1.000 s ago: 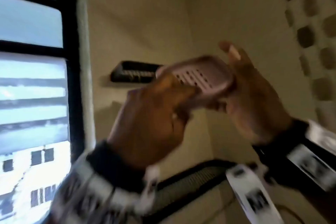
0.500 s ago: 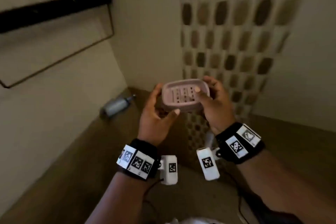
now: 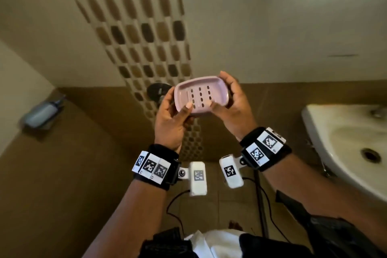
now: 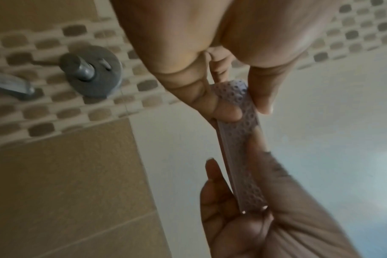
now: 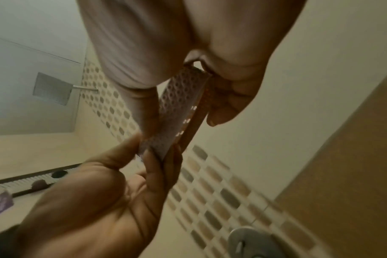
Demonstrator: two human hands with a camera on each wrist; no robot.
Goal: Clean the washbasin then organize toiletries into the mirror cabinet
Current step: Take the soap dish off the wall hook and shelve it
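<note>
head | pink soap dish (image 3: pixel 201 95) between hands | left hand (image 3: pixel 170 120) grips left end | right hand (image 3: pixel 234 109) grips right end

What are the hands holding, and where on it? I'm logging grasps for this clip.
Both hands hold a pink soap dish: the left hand grips its left end, the right hand its right end, thumbs on the slotted top.

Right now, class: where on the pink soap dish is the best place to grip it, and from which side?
Grip the soap dish at its short ends, one hand from each side: thumbs inside the tray, fingers underneath. The raised rim offers purchase.
</note>
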